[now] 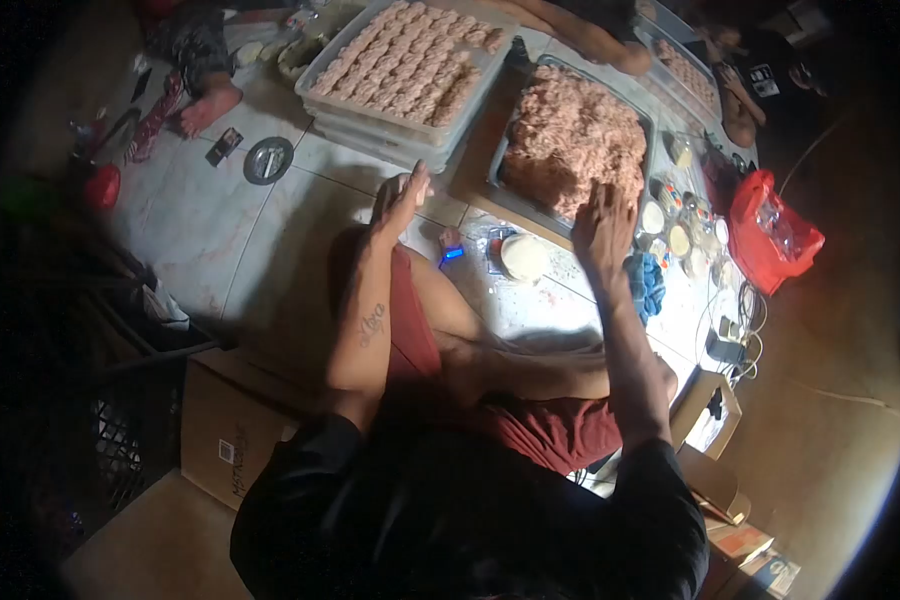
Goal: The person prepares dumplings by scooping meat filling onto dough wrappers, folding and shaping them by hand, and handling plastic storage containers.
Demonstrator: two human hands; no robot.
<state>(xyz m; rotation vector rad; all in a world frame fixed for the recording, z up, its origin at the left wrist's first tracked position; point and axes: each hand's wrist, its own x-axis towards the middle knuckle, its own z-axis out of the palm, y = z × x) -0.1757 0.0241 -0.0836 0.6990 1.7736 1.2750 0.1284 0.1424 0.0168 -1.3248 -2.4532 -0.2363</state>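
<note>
My left hand (400, 207) is raised beside the near corner of the clear plastic tray (425, 150), its fingers pointing up and nothing visible in it. Rows of shaped pink minced-meat portions (395, 65) fill most of that tray. To the right, my right hand (606, 232) reaches over the near edge of a dark tub (497, 165), its fingers stretched out against a heaped mass of pink minced meat (575, 130). How deep the fingertips go into the meat is hidden. Between my hands, a round tub with a whitish top (524, 257) sits on the tiled floor.
Several small jars (679, 240), a blue cloth (646, 286) and a red plastic bag (770, 230) lie on the right. A dark round ashtray (268, 160) is at left. Other people's limbs, including a foot (210, 108), show across the floor. Cardboard boxes (215, 430) stand behind me.
</note>
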